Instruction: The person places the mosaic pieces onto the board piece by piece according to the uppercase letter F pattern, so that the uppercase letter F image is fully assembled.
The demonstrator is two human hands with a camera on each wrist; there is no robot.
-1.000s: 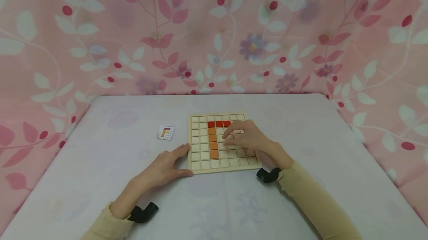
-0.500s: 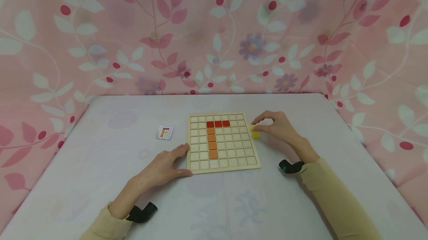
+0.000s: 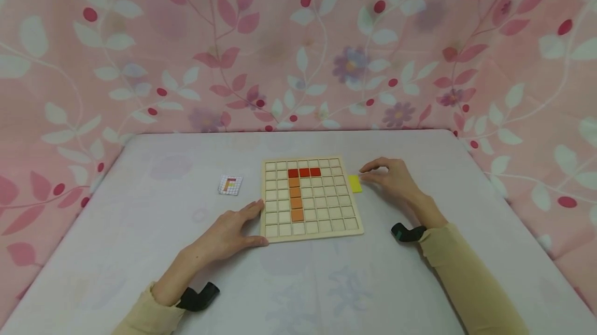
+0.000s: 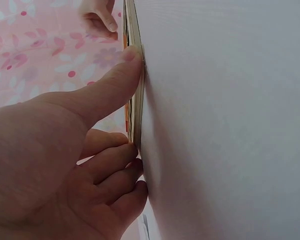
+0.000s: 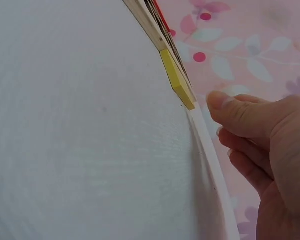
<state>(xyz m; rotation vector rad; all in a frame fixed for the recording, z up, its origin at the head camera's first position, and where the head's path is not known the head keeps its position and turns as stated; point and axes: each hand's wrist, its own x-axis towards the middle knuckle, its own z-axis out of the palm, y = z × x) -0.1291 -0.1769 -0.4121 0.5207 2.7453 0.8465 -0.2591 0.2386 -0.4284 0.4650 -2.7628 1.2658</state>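
Note:
A pale wooden grid board (image 3: 324,205) lies on the table with a row of red tiles (image 3: 304,172) and a column of orange tiles (image 3: 296,203) in its cells. My left hand (image 3: 221,236) rests at the board's left side, thumb by the near corner and fingers along the edge. Against the board's right edge lies a yellow piece (image 3: 355,183), also visible in the right wrist view as a yellow piece (image 5: 176,80); whether it is one tile or more I cannot tell. Just right of it, my right hand (image 3: 394,179) has loosely bent fingers, with nothing visible between them.
A small card (image 3: 230,185) printed with a coloured grid pattern lies left of the board. The white-clothed table (image 3: 317,288) meets a pink floral curtain (image 3: 298,55) at its back edge.
My right hand has moved right from above the board to the yellow piece, then slightly farther right. A second later, the left hand and board are practically where they were.

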